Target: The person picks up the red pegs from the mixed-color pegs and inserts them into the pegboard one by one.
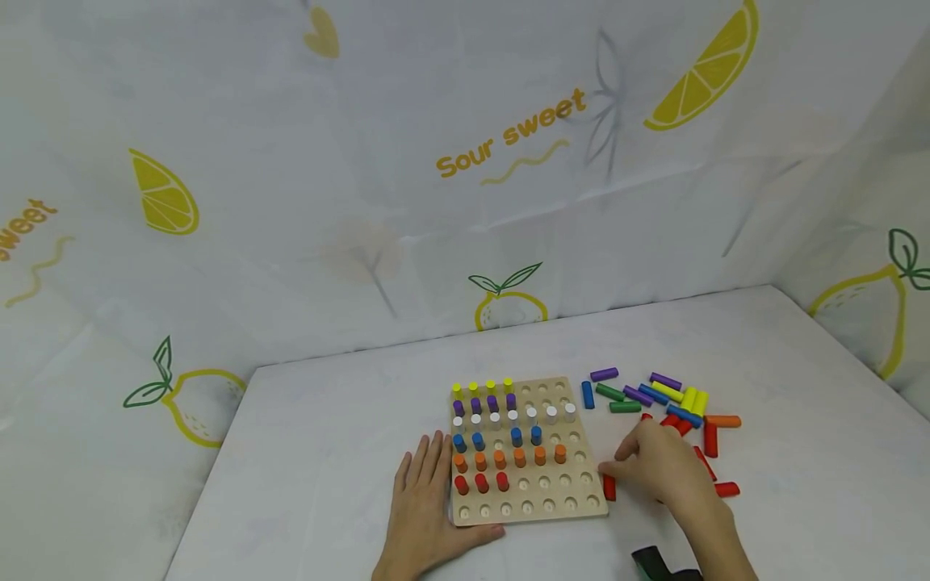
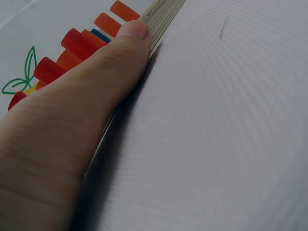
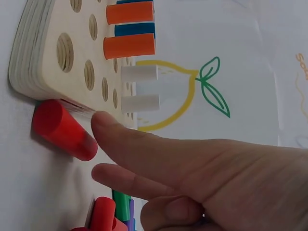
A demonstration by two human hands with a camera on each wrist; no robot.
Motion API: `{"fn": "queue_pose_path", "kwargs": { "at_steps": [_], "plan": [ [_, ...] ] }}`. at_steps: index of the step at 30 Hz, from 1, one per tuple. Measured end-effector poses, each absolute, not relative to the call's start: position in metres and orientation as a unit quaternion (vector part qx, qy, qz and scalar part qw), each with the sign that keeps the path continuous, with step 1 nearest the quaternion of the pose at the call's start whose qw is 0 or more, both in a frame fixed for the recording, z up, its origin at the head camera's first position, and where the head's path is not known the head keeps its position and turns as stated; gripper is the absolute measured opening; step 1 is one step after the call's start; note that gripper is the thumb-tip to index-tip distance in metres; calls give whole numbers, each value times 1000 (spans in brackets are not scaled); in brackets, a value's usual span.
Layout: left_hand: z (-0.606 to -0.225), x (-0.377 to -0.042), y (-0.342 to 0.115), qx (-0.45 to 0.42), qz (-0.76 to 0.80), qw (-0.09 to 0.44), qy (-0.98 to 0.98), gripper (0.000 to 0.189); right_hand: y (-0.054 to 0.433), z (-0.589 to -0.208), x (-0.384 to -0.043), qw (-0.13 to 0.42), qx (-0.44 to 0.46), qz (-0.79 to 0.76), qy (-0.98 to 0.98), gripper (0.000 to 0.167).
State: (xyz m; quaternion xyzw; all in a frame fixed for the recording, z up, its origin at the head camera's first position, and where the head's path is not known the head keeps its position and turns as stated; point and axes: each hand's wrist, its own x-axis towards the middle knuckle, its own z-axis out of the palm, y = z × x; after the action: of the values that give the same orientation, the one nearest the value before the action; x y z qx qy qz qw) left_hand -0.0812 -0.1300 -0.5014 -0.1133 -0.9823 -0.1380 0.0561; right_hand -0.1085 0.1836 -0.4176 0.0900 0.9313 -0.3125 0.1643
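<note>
- I see the left hand [image 1: 424, 516], straight-fingered, against the pale wooden pegboard [image 1: 539, 496].
- A red cylindrical peg [image 1: 609, 489] lies by its right edge; right hand [image 1: 664, 464] there, thumb and forefinger apart.
- Loose multicoloured pegs [image 1: 687, 399] lie toward the white desk's [image 1: 327, 452] far right corner.

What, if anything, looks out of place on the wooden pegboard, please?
In the pale wooden pegboard, the row of blue cylindrical pegs has an empty third hole from the left, whereas the other colours' rows run without gaps.
</note>
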Motion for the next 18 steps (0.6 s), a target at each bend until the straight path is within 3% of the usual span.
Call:
{"fn": "queue_pose_path", "kwargs": {
  "at_steps": [18],
  "plan": [
    [-501, -81, -130, -109, -142, 49, -983, 137, 180, -421, -110, 170, 83, -329, 925, 17]
  ]
}}
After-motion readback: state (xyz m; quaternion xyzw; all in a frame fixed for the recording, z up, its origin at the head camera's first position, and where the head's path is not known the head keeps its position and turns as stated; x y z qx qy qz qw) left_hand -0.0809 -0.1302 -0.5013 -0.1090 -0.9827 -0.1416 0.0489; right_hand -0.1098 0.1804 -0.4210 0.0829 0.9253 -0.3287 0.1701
